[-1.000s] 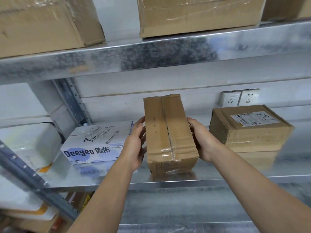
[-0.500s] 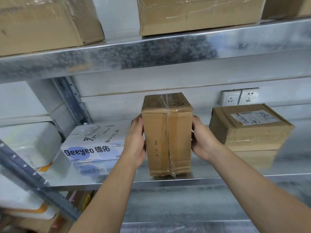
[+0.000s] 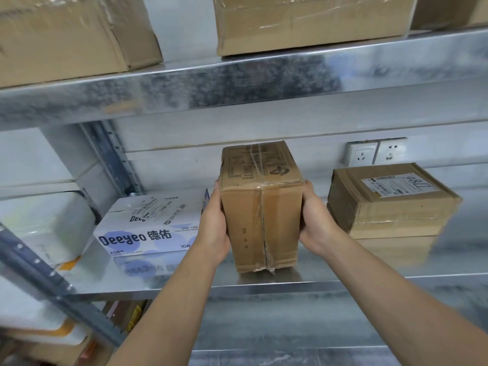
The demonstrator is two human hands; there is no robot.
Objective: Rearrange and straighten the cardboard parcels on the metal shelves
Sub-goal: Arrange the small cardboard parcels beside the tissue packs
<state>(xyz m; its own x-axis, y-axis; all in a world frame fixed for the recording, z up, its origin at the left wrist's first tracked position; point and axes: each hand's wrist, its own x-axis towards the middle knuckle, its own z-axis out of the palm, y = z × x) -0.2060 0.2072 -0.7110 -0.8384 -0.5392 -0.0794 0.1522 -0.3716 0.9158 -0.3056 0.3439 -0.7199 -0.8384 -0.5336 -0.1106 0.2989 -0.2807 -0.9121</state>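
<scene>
The middle metal shelf (image 3: 343, 280) is slick and mirror-bright, and the tall parcel (image 3: 261, 212) stands on its narrow end close to the shelf's front lip. I cannot tell whether its base is on the metal or just above it. The left hand (image 3: 214, 225) and right hand (image 3: 314, 223) are apart, each gripping one side of the tall parcel. If they let go while it leans, it would likely topple forward off the lip. A sideways shove could also skid it into its neighbours and knock them askew. By count, largest first: one upper shelf (image 3: 264, 83) above the tall parcel carries three big cartons (image 3: 311, 22), one directly over it and one to either side. To its right, apart from it, sit apparently two flat brown parcels (image 3: 390, 204), stacked. One white Deeyeo box (image 3: 150, 228) lies just left of it. Two wall sockets (image 3: 375, 151) sit behind it, up to the right.
</scene>
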